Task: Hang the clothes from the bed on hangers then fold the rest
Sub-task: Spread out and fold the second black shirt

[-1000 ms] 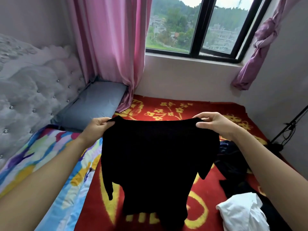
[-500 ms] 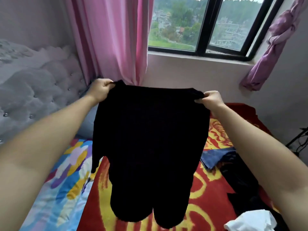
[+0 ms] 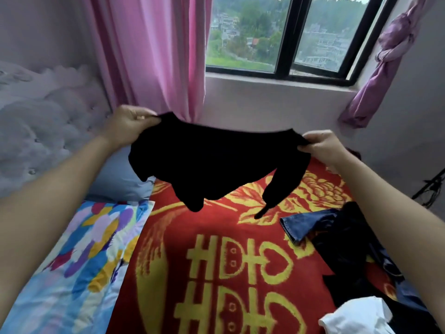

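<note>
Over the bed, from the left: a multicoloured quilt (image 3: 79,256) and a grey-blue pillow (image 3: 120,179) lie along the padded headboard side. Your left hand (image 3: 130,124) has its grip clamped on one top corner of the black top (image 3: 216,162). The garment is stretched taut across to your right hand (image 3: 322,148), whose grip pinches the other corner. Its long edge runs side to side between your hands, clear of the bed, the body billowing away from you. One sleeve trails down on the right toward the red blanket (image 3: 216,261); whether its tip touches cannot be told. The open stretch of blanket lies directly below the top and between your forearms, so laying it flat to fold would likely mean lowering both hands together. Further right, a denim piece (image 3: 305,222), a dark heap (image 3: 349,249) and a white garment (image 3: 356,314) lie loose on the bed nearest your right arm. No hanger, basket or other container shows.
</note>
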`<action>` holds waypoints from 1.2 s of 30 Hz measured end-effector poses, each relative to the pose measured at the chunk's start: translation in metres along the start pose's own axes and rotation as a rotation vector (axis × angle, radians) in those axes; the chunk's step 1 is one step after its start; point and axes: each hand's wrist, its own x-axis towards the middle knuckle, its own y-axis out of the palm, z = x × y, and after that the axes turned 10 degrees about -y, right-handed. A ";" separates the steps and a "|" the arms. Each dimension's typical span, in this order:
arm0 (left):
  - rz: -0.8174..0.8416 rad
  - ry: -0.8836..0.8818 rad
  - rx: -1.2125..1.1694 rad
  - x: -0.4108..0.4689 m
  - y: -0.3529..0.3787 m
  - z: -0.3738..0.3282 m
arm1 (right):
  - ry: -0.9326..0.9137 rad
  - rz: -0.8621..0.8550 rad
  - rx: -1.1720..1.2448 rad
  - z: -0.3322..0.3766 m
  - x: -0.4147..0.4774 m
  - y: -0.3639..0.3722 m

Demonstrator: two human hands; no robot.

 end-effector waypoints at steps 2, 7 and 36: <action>0.074 -0.014 0.081 -0.032 0.017 0.040 | 0.072 0.141 -0.105 -0.035 -0.032 0.014; 0.300 -0.235 0.264 -0.130 0.071 0.174 | 0.347 0.380 -0.225 -0.128 -0.135 0.082; 0.224 -0.846 0.720 -0.374 0.201 0.411 | 0.831 0.452 -0.484 -0.310 -0.427 0.219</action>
